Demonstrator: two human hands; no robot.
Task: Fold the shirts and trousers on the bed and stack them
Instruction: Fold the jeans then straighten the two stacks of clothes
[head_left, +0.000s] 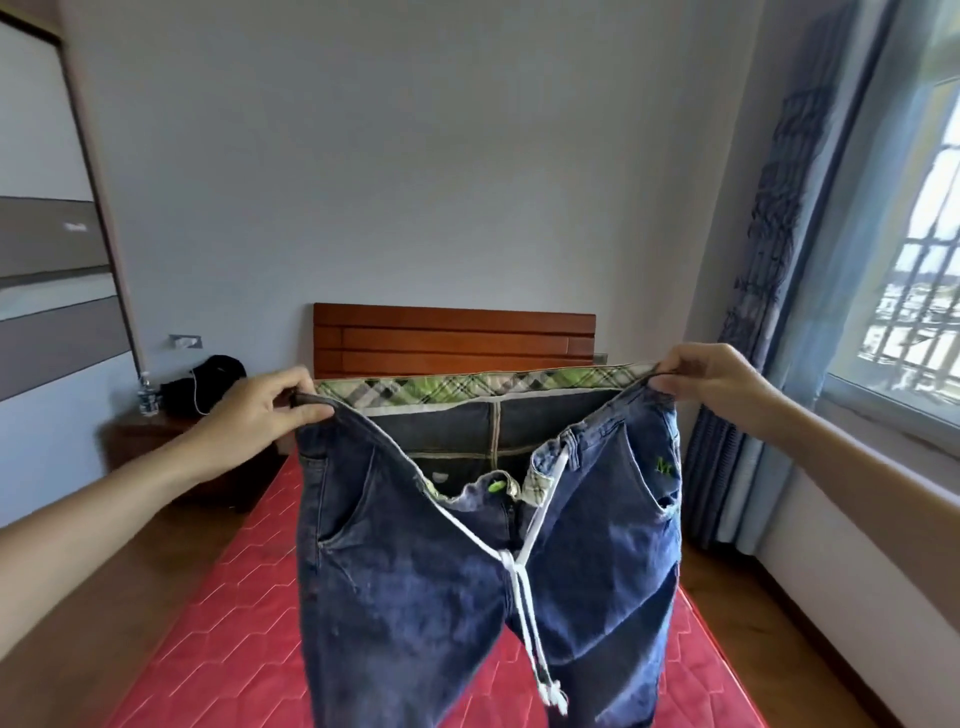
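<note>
**Jeans held up by the waistband over the bed**

The left hand (265, 402) at 9 o'clock and the right hand (696, 376) at 3 o'clock each pinch one end of the waistband of the jeans (415, 571), fingers curled round the cloth. The trousers hang open-fronted between the hands, their plaid lining (467, 389) showing and a white drawstring (524, 582) dangling down the middle. Below and behind lies the bed (223, 623) with its red mattress. The headboard (452, 338) stands at 12 o'clock, a bedside cabinet (150, 436) with a black bag (208, 384) and a bottle (147, 396) at 10 o'clock, and a curtain (769, 260) and window (914, 280) at 2 o'clock. The jeans hide the middle of the bed.
</note>
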